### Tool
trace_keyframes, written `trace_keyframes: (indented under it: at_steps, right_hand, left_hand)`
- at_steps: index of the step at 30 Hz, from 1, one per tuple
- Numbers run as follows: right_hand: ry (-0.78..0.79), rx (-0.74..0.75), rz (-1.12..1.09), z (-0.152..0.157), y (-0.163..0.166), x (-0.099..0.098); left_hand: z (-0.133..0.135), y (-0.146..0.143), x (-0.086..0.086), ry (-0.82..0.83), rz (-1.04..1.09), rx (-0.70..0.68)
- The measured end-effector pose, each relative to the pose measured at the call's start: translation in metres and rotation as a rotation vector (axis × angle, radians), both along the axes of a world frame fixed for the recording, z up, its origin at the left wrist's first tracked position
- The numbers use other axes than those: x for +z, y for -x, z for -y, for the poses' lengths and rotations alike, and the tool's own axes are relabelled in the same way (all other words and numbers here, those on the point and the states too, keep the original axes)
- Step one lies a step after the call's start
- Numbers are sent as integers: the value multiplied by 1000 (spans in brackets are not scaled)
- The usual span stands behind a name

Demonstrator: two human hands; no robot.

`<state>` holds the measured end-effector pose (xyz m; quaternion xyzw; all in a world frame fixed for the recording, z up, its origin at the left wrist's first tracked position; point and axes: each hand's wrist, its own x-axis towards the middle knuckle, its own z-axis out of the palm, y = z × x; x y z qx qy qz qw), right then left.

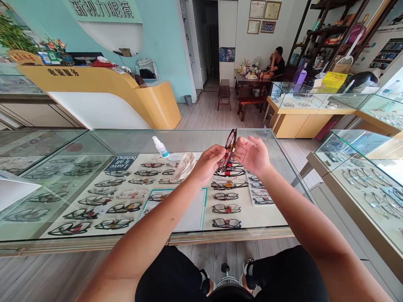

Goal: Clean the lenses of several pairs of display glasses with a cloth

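A pair of dark red eyeglasses (231, 140) is held up on edge above the glass counter. My left hand (211, 161) pinches the frame from the left between thumb and fingers. From the other side, the curled fingers of my right hand (253, 156) press against the frame, with the thumb raised apart. Exactly how they grip it is partly hidden. A crumpled pale cloth (185, 165) lies on the counter just left of my left hand. Farther left stands a white spray bottle (160, 147) with a blue label.
Inside the glass display counter (189, 138), rows of eyeglasses (226, 196) lie below me beside a green-edged white sheet (192, 212). Another display case (368, 167) stands at my right. A yellow reception desk (157, 102) is behind, and a person (278, 63) sits at the far table.
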<state>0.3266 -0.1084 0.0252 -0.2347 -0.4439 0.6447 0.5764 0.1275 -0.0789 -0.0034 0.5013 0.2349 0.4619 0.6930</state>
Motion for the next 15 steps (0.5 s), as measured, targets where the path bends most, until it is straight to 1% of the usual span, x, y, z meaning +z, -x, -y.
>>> trace_keyframes:
  at_steps: [2,6,9,12,15]
  right_hand:
    - [-37,-45,94,-1,3,-3]
    - [-127,-148,350,0,13,-12]
    - [-186,-219,450,-1,17,-18]
    - [-151,-299,428,-4,16,-22]
    - [-29,-318,222,-8,11,-22]
  left_hand:
    - [0,0,1,-3,-10,18]
    - [1,-3,0,-42,-15,79]
    - [1,-4,-1,-69,-58,143]
    - [-3,1,2,-116,-152,223]
    - [-12,10,4,-246,-275,362]
